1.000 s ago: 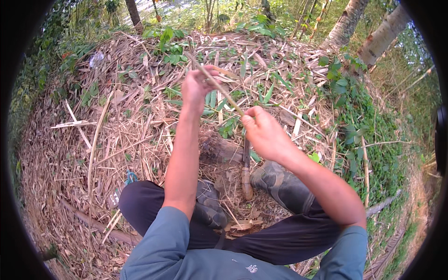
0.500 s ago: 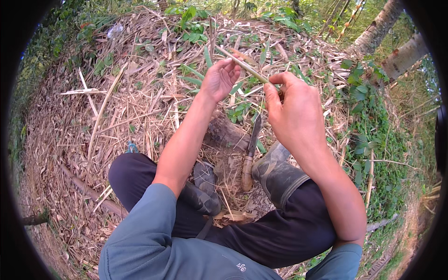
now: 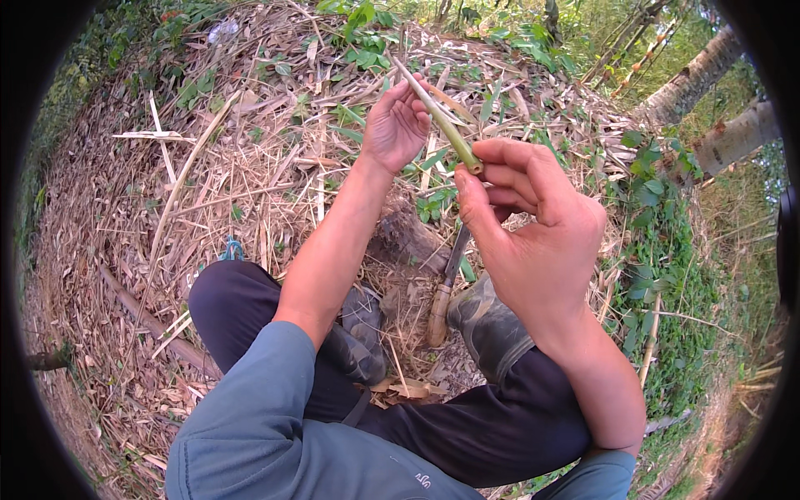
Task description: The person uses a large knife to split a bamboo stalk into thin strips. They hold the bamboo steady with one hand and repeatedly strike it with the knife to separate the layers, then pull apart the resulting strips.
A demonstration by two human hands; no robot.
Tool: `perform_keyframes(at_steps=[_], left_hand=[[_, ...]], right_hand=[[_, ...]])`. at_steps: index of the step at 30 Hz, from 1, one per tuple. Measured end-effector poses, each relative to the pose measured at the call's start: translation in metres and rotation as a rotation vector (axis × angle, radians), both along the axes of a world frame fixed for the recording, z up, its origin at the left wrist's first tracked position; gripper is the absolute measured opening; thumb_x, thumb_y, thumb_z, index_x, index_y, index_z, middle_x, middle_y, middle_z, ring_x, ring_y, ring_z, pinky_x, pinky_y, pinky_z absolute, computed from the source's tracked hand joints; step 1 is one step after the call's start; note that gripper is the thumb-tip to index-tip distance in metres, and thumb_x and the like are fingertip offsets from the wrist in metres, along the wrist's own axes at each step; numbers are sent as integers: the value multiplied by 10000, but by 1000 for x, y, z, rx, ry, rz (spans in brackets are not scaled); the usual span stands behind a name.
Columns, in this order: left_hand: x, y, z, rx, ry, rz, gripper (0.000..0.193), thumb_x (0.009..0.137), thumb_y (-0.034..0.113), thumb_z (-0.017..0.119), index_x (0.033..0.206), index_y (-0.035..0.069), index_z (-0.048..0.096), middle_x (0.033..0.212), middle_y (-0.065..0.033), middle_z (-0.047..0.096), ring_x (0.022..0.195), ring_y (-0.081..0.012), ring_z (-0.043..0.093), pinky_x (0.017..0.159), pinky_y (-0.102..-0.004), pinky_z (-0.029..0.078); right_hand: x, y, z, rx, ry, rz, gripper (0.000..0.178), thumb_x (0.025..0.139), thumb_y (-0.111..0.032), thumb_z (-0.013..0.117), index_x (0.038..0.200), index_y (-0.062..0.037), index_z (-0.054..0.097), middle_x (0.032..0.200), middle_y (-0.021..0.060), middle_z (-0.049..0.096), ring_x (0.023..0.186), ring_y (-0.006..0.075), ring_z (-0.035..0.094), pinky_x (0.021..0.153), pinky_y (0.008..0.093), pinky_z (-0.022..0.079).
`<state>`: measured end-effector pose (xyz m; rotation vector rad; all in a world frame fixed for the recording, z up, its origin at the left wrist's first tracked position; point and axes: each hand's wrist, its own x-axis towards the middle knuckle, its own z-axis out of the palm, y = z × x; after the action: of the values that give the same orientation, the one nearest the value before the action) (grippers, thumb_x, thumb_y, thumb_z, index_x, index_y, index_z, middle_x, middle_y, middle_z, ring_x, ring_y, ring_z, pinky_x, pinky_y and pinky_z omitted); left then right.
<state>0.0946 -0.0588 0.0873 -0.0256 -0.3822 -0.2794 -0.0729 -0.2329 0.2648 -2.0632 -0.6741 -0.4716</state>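
A thin green bamboo stalk (image 3: 447,127) is held up in front of me, slanting from far left to near right. It tapers to a pale far tip, and its near end is cut, showing a small hole. My right hand (image 3: 542,217) pinches this cut end between thumb and forefinger. Farther along, the curled fingers of my left hand (image 3: 396,129) hold the thinner part near the tip. Below my hands, a long knife (image 3: 439,308) with a wooden handle leans between my boots, its dark blade by a short log (image 3: 406,236).
Dry leaves and split stalks cover the sloping ground. Crossed pale strips (image 3: 158,136) lie to the left. My boots (image 3: 492,321) are on either side of the knife. Green creepers (image 3: 658,217) grow at right, below leaning trunks (image 3: 696,75).
My right hand has turned and opened out somewhat, bringing the stalk's cut end nearer and into sight. The stalk now points more toward me. My left hand has stayed almost in place.
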Motion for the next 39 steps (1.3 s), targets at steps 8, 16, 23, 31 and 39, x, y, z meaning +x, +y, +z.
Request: perform_keyframes(at_steps=[8,16,23,31,39], left_hand=[[1,7,1,31,-3,108,201,1017,200,558,1130,42,609,990,-55,668,761,-118,614,698,-257,569],[1,6,2,69,14,174,185,1012,212,575,1052,43,638,924,-91,668,788,-185,661,703,-274,591],[-1,11,6,141,8,236,177,1005,224,584,1029,60,646,1011,-115,693,801,-186,678,685,-273,597],[-28,25,85,597,51,900,314,1020,208,538,1239,-15,578,1032,-170,717,755,-180,711,663,-285,604],[-68,28,133,823,-260,1175,374,1015,191,560,1304,-45,579,1024,-168,728,809,-190,726,702,-299,617]], right_hand=[[1,1,-1,-30,17,-17,203,844,-21,772,1002,52,668,862,102,741,786,129,734,674,230,593],[1,-4,0,-36,36,-36,182,836,-56,787,937,33,665,798,98,741,733,129,736,611,224,577],[1,-9,0,-88,26,-71,173,824,-86,796,885,11,667,746,87,732,674,134,731,577,241,571],[30,-67,-22,-159,366,-178,148,834,-76,757,875,37,671,749,104,732,652,133,715,590,256,561],[66,-144,-90,-203,507,-268,178,840,-64,749,988,30,718,794,111,738,669,145,694,646,288,555]])
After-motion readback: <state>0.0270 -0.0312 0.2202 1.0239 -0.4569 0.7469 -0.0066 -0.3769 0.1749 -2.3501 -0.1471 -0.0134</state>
